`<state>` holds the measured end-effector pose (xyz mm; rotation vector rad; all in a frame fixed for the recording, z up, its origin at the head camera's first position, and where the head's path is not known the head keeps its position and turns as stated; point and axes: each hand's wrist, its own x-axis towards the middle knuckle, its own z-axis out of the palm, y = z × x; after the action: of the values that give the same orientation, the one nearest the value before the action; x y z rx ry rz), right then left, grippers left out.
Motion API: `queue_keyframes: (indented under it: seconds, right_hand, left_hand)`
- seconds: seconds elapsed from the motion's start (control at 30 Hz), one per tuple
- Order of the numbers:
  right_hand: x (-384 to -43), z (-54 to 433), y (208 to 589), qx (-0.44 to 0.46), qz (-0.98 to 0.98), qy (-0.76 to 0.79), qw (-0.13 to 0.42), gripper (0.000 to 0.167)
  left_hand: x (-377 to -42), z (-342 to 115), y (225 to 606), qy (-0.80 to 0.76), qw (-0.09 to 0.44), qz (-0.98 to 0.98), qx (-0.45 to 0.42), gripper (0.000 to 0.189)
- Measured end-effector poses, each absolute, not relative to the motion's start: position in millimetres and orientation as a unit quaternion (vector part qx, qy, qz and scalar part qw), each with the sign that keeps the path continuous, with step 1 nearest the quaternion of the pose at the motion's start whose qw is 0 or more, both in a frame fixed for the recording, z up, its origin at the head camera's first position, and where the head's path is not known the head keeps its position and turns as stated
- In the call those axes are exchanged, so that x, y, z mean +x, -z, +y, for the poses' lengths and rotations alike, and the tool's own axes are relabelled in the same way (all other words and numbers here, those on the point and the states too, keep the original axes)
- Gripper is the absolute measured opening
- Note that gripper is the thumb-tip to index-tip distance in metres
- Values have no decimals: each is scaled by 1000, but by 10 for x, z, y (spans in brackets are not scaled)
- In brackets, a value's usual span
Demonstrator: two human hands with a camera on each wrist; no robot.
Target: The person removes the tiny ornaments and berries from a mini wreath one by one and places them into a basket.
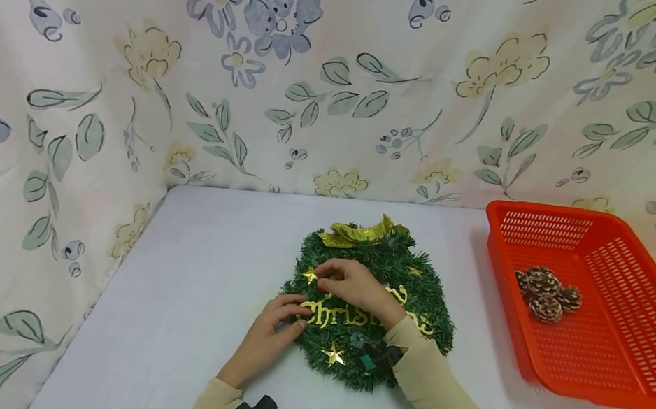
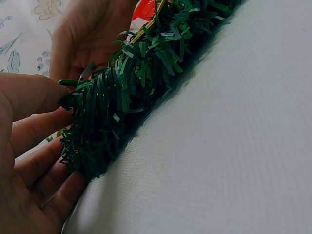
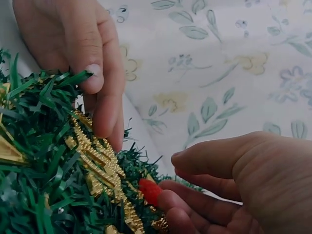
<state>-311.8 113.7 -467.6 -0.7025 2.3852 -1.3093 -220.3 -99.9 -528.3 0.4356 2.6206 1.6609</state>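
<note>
A round green tinsel Christmas wreath (image 1: 438, 295) lies on the table, with a gold bow (image 1: 362, 233), gold stars and gold "Christmas" lettering (image 1: 343, 316). My left hand (image 1: 271, 330) holds its left edge, the thumb and fingers about the tinsel in the left wrist view. Over the wreath's upper left is my right hand (image 1: 357, 286), close to a gold star (image 1: 309, 275). In the right wrist view a small red bumpy, berry-like piece (image 3: 150, 191) touches a fingertip of this hand. Its upper and lower digits stand apart there, with a gap between them.
To the right stands a red plastic basket (image 1: 618, 304) with several pine cones (image 1: 546, 297) at its left side. A white cloth (image 1: 187, 296) covers the table. Floral curtain fabric (image 1: 314, 125) hangs behind and to the left.
</note>
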Motion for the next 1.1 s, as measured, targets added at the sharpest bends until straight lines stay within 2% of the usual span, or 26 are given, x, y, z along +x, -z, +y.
queue_keyframes:
  seconds: [1.1]
  right_hand:
    - [-3057,1133,4650,-265,858,407,167,24]
  left_hand:
    - [-2205,-995,5297,-533,-8,833,148,21]
